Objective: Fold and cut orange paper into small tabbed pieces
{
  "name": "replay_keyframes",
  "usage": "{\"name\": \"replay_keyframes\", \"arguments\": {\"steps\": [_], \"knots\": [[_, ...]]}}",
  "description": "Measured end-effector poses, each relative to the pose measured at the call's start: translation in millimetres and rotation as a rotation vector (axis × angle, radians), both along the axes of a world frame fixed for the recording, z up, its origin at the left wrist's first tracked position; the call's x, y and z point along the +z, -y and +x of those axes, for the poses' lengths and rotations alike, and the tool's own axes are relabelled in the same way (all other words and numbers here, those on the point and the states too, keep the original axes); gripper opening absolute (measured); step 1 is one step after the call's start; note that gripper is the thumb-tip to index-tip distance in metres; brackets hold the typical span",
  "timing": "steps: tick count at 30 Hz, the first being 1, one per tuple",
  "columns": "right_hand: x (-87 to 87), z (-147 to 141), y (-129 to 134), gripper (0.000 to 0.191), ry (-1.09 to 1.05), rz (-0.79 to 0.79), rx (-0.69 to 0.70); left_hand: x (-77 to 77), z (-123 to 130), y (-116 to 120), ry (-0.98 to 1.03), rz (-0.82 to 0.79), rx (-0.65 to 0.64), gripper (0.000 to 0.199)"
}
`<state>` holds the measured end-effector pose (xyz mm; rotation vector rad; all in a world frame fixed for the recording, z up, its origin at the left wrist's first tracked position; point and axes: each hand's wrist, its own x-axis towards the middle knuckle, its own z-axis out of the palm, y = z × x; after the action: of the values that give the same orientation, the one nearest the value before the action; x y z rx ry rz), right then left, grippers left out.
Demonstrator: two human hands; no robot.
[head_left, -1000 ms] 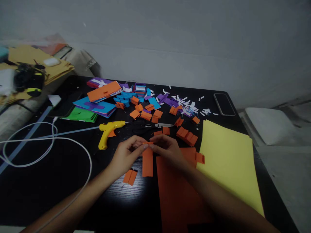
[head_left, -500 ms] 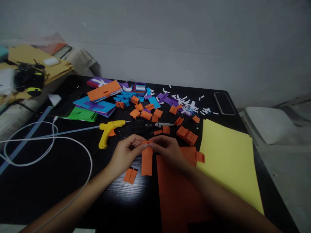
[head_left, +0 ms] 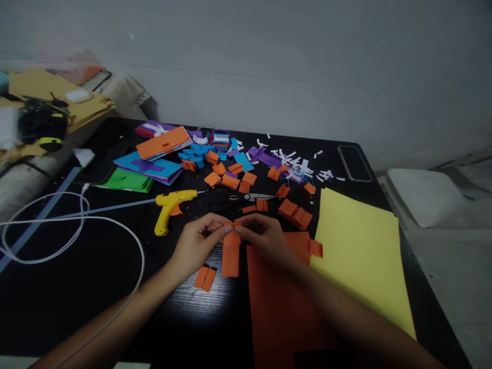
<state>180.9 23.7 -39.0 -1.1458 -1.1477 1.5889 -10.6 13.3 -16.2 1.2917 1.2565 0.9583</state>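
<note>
An orange paper strip [head_left: 230, 261] hangs toward me, its far end folded over. My left hand [head_left: 198, 241] pinches the folded end from the left, thumb on the near side. My right hand [head_left: 265, 236] pinches the same end from the right, the two thumbs almost meeting. To the left of the strip lies a small folded orange piece [head_left: 205, 278]. Beneath my right forearm is a large orange sheet [head_left: 277, 307], partly hidden by the arm, with another small orange piece [head_left: 315, 248] at its upper right corner.
A yellow glue gun [head_left: 169, 207] and black-handled scissors [head_left: 253, 197] lie beyond my hands. Yellow sheets [head_left: 361, 251] are at right, a phone [head_left: 354, 163] farther back. Folded paper pieces [head_left: 230, 181] and white scraps [head_left: 295, 164] cover the back. A white cable [head_left: 140, 251] loops at left.
Both hands keep their pinch on the orange strip's folded end, barely moving. A crease line now shows across the strip below the thumbs. The whole view has shifted slightly.
</note>
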Motion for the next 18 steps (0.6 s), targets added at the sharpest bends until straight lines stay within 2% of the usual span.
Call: {"name": "replay_keyframes", "arguments": {"steps": [18], "knots": [[3.2, -0.9, 0.5, 0.026, 0.007, -0.027, -0.022, 3.2, -0.9, -1.4, -0.026, -0.018, 0.017, 0.017]]}}
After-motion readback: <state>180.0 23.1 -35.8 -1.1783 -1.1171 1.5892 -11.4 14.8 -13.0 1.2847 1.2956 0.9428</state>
